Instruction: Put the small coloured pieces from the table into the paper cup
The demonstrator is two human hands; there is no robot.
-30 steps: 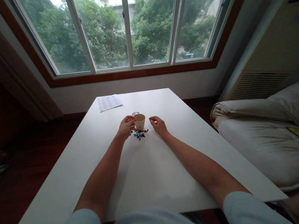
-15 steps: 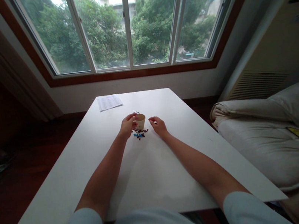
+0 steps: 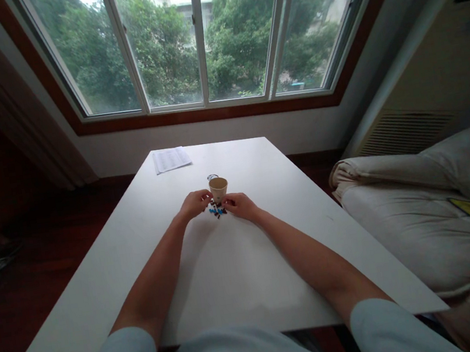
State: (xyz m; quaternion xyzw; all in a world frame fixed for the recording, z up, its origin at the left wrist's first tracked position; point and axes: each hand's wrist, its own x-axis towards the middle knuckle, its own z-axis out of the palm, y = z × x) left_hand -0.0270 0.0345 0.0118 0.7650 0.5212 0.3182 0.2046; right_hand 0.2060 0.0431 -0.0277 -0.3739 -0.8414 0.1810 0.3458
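A small paper cup [image 3: 219, 189] stands upright on the white table [image 3: 231, 270]. In front of it lies a little heap of several small red, blue and dark pieces [image 3: 218, 210]. My left hand [image 3: 195, 203] rests just left of the heap, fingers curled toward it. On the heap's right edge sits my right hand [image 3: 239, 205], fingers bent down onto the pieces. Whether either hand pinches a piece is too small to make out.
A printed sheet of paper [image 3: 171, 159] lies at the table's far left corner. A small dark ring-like thing [image 3: 212, 177] sits behind the cup. A bed with pale bedding [image 3: 434, 211] runs along the right. Windows [image 3: 201, 40] fill the far wall.
Both hands have come down from beside the cup to the heap of pieces. My right hand moved left and my left hand dropped slightly nearer me.
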